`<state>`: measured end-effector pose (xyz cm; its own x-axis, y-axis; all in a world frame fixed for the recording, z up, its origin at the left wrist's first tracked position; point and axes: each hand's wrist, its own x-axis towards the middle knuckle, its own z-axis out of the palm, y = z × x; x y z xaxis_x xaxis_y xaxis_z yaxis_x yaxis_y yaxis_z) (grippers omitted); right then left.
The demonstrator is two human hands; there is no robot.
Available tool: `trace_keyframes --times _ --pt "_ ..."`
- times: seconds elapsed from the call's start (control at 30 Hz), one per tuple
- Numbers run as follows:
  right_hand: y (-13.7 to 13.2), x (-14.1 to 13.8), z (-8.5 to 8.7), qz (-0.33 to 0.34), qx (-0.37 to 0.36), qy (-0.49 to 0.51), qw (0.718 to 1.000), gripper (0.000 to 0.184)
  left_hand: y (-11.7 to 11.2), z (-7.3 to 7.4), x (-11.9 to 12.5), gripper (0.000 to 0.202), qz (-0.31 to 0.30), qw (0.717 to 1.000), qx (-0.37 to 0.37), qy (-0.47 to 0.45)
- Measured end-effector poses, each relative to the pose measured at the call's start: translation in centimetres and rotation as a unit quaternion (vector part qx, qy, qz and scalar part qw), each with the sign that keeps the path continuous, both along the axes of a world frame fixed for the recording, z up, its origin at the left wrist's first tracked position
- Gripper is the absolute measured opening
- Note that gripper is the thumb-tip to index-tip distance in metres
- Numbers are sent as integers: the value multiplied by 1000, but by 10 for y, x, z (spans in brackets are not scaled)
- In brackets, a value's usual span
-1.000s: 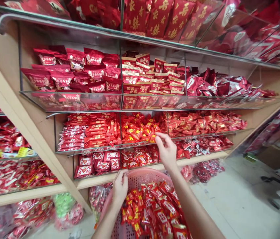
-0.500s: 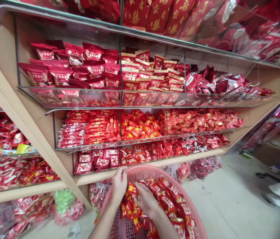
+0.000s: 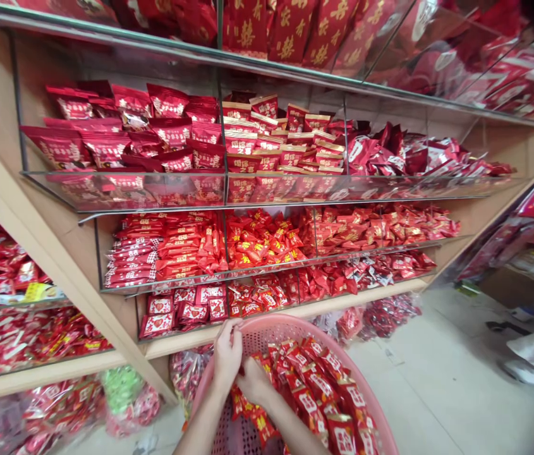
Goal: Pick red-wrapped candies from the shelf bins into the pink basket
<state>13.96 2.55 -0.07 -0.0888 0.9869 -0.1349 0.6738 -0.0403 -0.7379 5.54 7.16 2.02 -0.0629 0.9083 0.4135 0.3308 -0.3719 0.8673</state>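
My left hand is curled over the far rim of a pink plastic basket held low in front of me. The basket is heaped with red wrapped candies. My right hand is down inside the basket beside the left one, fingers closed among the candies at the left side; what it grips is hidden. Straight ahead, a glass bin of red and yellow candies sits in the middle shelf row.
Glass-fronted shelves full of red packets rise in front, framed by a slanted wooden post. Clear bags of sweets lie on the floor under the bottom shelf. Pale floor opens to the right.
My right hand came down from the red and yellow candy bin into the basket, then slid left to meet the left hand. The view drifted slightly rightward.
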Motion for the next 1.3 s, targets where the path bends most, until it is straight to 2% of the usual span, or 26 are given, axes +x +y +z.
trace_keyframes --times 0.13,0.27,0.4,0.47,0.57,0.67,0.8,0.9,0.97,1.07,1.17,1.3 --pt "0 -5 4 -13 -13 -53 998 26 0 -1 -1 23 -3 1000 1 0" --pt "-2 -4 11 -24 11 -82 996 30 0 1 -1 22 3 1000 -4 3" --pt "-1 11 24 -32 48 -91 994 24 -1 2 -2 22 4 1000 -13 16" --pt "1 25 37 -40 85 -77 993 19 0 0 -3 22 1 1000 -11 20" --pt "8 52 70 -59 163 -33 984 26 1 -3 -3 22 0 1000 -7 19" --pt "20 79 122 -76 264 25 961 30 2 -5 -3 22 10 1000 -5 23" --pt "52 106 191 -97 386 51 916 20 2 -5 -3 22 14 1000 -9 24" --pt "88 118 218 -74 435 8 897 18 1 -4 -3 23 13 1000 -8 18" --pt "112 122 223 -51 431 -36 900 23 1 -3 -3 23 14 1000 -4 15" --pt "137 123 220 -41 394 -76 915 28 1 0 -3 22 15 1000 -2 11" --pt "145 125 215 -42 377 -84 921 29 1 1 -3 22 11 1000 -2 7" --pt "141 129 214 -23 364 -101 925 28 1 -1 -3 22 11 1000 -4 20"
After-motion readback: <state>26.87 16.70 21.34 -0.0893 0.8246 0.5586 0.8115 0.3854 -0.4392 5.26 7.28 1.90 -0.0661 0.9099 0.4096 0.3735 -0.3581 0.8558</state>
